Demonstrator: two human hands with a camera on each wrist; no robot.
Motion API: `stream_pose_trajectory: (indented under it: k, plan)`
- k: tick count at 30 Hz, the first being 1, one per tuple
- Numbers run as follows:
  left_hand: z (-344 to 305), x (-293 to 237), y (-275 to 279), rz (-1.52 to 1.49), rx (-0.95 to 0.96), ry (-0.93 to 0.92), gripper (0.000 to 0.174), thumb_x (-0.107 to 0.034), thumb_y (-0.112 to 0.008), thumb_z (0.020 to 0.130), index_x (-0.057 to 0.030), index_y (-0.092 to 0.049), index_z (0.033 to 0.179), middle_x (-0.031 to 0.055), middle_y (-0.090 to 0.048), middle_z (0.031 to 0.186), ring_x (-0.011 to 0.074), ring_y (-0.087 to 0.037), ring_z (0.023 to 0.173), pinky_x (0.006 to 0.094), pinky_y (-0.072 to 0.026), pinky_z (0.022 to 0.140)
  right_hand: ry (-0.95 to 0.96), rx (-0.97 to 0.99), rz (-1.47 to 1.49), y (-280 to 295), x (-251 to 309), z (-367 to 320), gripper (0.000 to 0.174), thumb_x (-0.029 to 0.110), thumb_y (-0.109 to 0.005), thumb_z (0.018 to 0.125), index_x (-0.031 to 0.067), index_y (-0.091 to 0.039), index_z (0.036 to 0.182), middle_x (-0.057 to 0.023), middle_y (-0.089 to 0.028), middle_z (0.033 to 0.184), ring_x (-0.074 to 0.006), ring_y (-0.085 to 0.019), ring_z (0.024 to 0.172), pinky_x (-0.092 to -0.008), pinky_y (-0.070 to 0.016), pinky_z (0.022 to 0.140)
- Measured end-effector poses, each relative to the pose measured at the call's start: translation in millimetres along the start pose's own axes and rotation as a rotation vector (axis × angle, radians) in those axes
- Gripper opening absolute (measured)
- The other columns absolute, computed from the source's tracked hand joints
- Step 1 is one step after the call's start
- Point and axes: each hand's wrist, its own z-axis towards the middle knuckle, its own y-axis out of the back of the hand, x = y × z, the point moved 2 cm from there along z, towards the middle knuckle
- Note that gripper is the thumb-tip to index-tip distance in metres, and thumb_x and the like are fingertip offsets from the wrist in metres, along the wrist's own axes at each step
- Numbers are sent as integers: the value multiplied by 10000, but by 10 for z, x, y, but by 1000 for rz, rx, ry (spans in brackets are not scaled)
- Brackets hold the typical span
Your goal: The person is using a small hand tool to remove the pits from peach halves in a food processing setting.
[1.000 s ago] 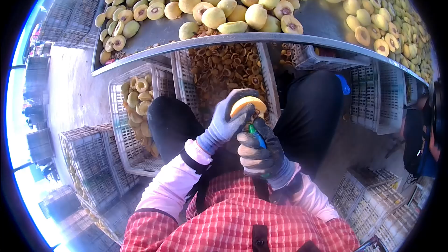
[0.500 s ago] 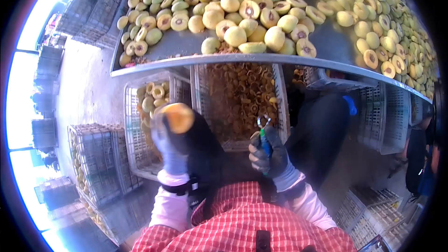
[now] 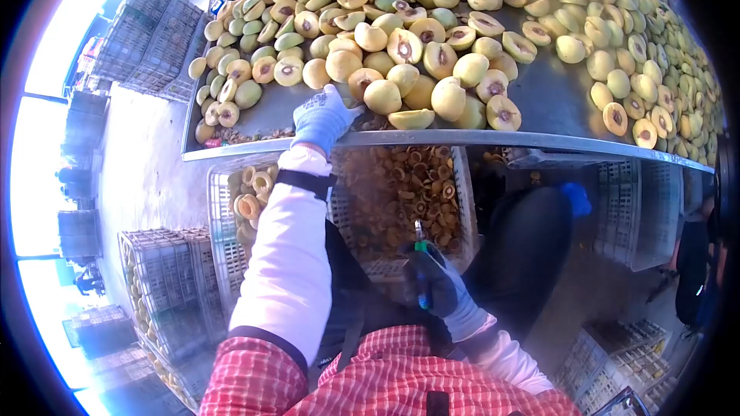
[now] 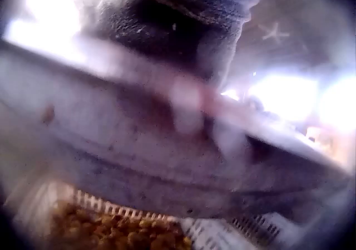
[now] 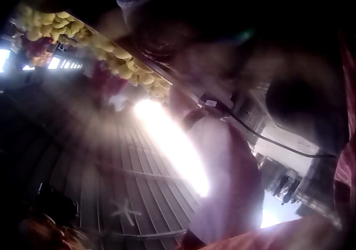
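Note:
In the head view the gloved left hand (image 3: 324, 117) reaches over the metal table's front rim (image 3: 432, 138), its thumb spread to the side, beside halved yellow fruits (image 3: 341, 66). No fruit shows in it; its fingertips are partly hidden. The left wrist view shows the dark underside of that hand (image 4: 172, 38) above the blurred table edge (image 4: 139, 144). Low over the lap, the gloved right hand (image 3: 441, 286) grips a small tool (image 3: 420, 246) with a green and blue handle, metal tip pointing away from the body. The right wrist view is dark and blurred around that hand.
Below the table edge stands a crate (image 3: 467, 204) of brown-orange scraps. Left of it, another crate (image 3: 223, 237) holds hollowed fruit halves (image 3: 248, 206). Stacked crates (image 3: 166, 281) stand at the left, more (image 3: 617, 354) at the lower right. Fruit halves (image 3: 647, 96) cover the table's right side.
The left hand has moved from the tool to the left crate, then up to the table, and the fruit half it held has left it. The right hand keeps the tool, now lower in view.

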Motion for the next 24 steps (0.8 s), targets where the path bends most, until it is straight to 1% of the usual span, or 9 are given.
stream_pose_trajectory:
  k: [2, 5, 6, 9, 11, 15, 18, 20, 24]
  plan:
    - [107, -42, 6, 82, 135, -60, 645, -576, -656, 765, -48, -570, 1125, 173, -655, 1036, 307, -645, 966, 431, -497, 820, -15, -40, -6, -12, 14, 23, 343, 276, -628, 918, 91, -547, 1195, -11, -570, 747, -108, -547, 569, -250, -446, 516]
    - [107, 167, -88, -118, 63, -275, 607, -526, -668, 782, -30, -556, 1112, 156, -658, 1041, 302, -645, 952, 428, -503, 812, 83, -54, -45, -90, 68, 10, 330, 297, -554, 954, 30, -538, 1148, -23, -512, 669, -105, -490, 539, -237, -375, 467]
    - [90, 259, -123, -306, 82, -238, 605, -475, -692, 784, -22, -529, 1150, 126, -654, 1030, 268, -648, 923, 390, -509, 790, 64, -62, 0, -50, 44, 29, 330, 303, -556, 953, 28, -542, 1135, -18, -501, 657, -101, -483, 535, -236, -366, 466]
    - [-200, 333, -181, -1401, -73, -292, 586, -346, -697, 792, -24, -487, 1234, 99, -625, 1042, 222, -636, 910, 341, -510, 786, 63, -76, 43, 62, 0, 52, 329, 322, -551, 955, 23, -554, 1093, -6, -482, 637, -94, -468, 528, -230, -349, 465]
    - [-757, 178, 133, -1590, 97, -198, 622, -268, -668, 785, -27, -435, 1309, 89, -582, 1096, 200, -606, 973, 314, -497, 853, 126, -73, -51, 20, 89, -7, 327, 334, -534, 965, 23, -561, 1060, -2, -487, 645, -90, -465, 526, -227, -349, 469]
    - [-1511, -207, -168, -1852, 268, -405, 856, -299, -711, 681, 19, -345, 1386, 155, -489, 1313, 274, -476, 1236, 380, -376, 1058, 281, -70, -363, -309, 373, -99, 208, 239, -584, 943, 34, -578, 973, -32, -552, 684, -99, -531, 593, -264, -418, 531]
    - [-1906, -424, -294, -1871, 394, -322, 792, -324, -671, 749, 20, -348, 1384, 152, -456, 1350, 264, -438, 1273, 373, -332, 1082, 636, -132, -867, -232, 313, 24, 188, 169, -578, 926, -11, -546, 971, -129, -552, 715, -214, -582, 657, -347, -439, 594]
    - [-1986, -472, -416, -1953, 358, -237, 700, -361, -622, 841, 14, -361, 1371, 139, -464, 1323, 240, -461, 1225, 365, -353, 1051, 618, -201, -947, -195, 247, -5, 174, 157, -575, 920, -6, -545, 973, -161, -552, 739, -262, -584, 673, -364, -440, 609]
    - [-2127, -553, -328, -1682, 176, -152, 452, -283, -506, 967, -8, -420, 1316, 112, -501, 1237, 188, -506, 1108, 323, -402, 974, 627, -232, -925, -169, 139, -36, 164, 141, -576, 912, -5, -541, 980, -192, -564, 773, -322, -576, 681, -375, -445, 620]
